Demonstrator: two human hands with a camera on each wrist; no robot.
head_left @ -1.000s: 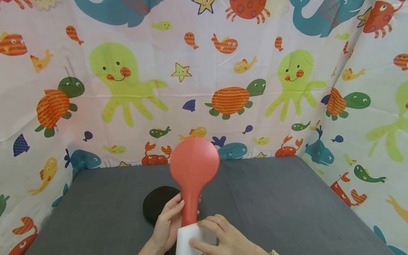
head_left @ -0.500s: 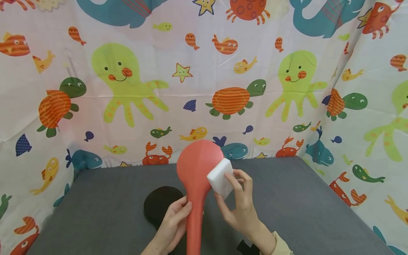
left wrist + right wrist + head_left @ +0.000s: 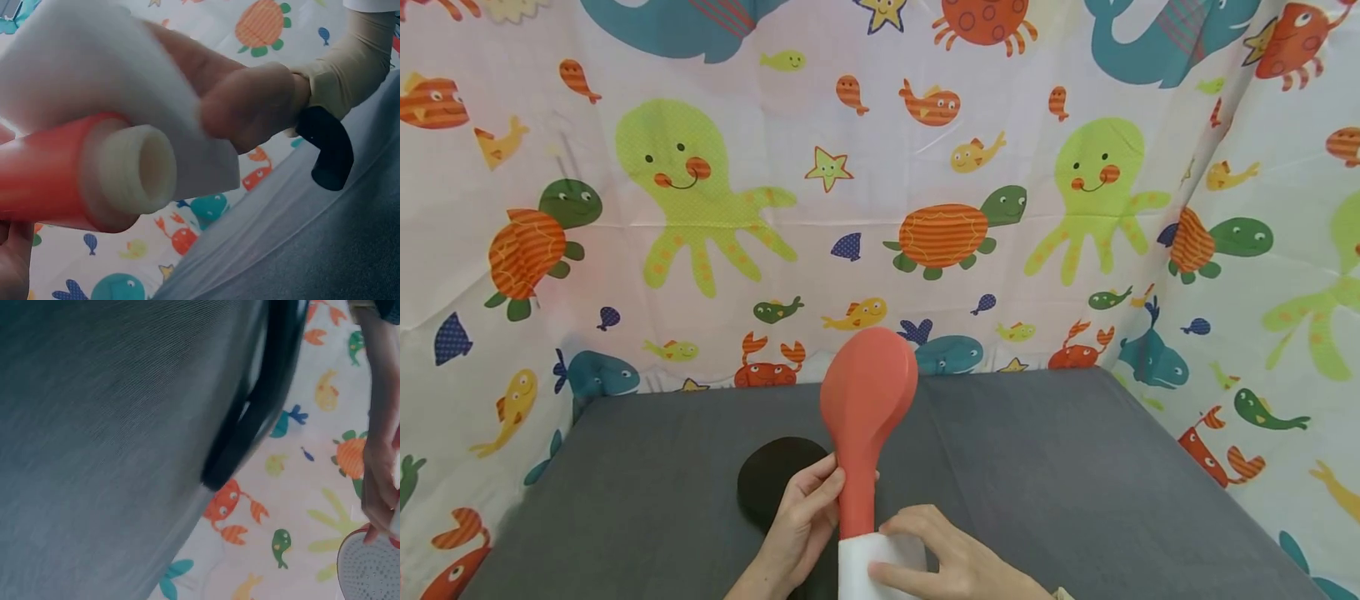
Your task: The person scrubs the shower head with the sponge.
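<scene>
While the red handheld showerhead (image 3: 868, 387) is held by its handle (image 3: 856, 510) in the left grip (image 3: 801, 525), above the grey-covered tabletop (image 3: 1037, 467), a white sponge block (image 3: 856, 565) is pinched in the right grip (image 3: 958, 554) against the handle's lower part. Beyond the left grip, a black round-ended object (image 3: 778, 475) is partly hidden.

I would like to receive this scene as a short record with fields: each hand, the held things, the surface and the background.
left hand: grips the handle of the red shower head
right hand: holds the white block at the lower handle
shower head: perforated face seen in the right wrist view, pale open end in the left
surface: grey table, with a black round object
background: white curtain printed with sea animals
</scene>
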